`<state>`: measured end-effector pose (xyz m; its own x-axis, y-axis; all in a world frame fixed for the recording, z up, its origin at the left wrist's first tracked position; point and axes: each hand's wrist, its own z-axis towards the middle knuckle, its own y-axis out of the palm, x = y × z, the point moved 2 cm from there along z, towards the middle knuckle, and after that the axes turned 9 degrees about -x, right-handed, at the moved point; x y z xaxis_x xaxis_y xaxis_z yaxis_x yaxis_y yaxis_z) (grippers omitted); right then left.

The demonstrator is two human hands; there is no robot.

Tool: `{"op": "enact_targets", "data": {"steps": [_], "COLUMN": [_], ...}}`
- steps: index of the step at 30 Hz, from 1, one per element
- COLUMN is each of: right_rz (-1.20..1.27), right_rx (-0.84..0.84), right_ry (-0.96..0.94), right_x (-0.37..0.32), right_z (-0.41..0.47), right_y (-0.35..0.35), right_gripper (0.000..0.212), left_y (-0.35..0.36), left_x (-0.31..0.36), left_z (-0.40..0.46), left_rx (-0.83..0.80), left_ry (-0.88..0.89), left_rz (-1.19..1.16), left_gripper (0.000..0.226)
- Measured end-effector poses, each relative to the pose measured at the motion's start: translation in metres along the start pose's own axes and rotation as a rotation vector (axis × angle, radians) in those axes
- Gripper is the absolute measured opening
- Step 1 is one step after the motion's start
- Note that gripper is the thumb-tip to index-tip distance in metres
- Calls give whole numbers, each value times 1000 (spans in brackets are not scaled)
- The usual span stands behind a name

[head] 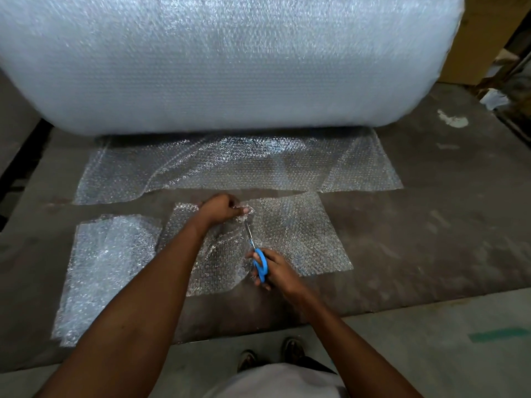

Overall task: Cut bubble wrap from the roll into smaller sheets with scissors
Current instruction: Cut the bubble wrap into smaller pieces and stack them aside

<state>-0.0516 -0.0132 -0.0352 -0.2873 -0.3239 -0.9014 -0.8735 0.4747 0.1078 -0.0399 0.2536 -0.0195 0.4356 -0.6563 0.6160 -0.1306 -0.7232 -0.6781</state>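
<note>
Head view showed my left hand (222, 209) pinching the sheet (290, 234) taut on the floor below the roll (230, 61), right hand (273, 268) gripping blue scissors (257, 254); steady tension, I judged, would keep the cut straight.

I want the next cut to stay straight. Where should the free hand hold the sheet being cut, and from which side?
Pinch the sheet at its far edge, just left of the cut line, coming from the left as the left hand does. The scissors in the right hand point away from the body, so holding beyond the blades likely keeps the limp wrap taut and the fingers clear.
</note>
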Motion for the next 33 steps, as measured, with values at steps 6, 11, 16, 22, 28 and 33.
{"op": "enact_targets", "data": {"steps": [6,11,16,22,28,33], "right_rz": [69,180,212,193,190,267], "right_rx": [-37,-49,-28,-11,3,-7], "right_ry": [-37,-54,-50,-13,-44,-42], "right_x": [0,1,-2,-12,-14,-11], "right_z": [2,-2,-1,4,-3,-5], "right_y": [1,3,0,-1,-3,-8], "right_gripper": [63,53,65,65,65,73], "left_y": [-16,-17,-15,-10,-15,-22], "left_x": [6,11,16,19,15,5], "left_z": [1,-2,-3,-4,-12,-11], "left_rx": [-40,-85,-79,-3,-13,-181], "left_ry": [141,201,226,198,125,69], "left_rz": [-191,-297,-297,-241,-266,-84], "left_gripper": [22,22,17,28,26,50]}}
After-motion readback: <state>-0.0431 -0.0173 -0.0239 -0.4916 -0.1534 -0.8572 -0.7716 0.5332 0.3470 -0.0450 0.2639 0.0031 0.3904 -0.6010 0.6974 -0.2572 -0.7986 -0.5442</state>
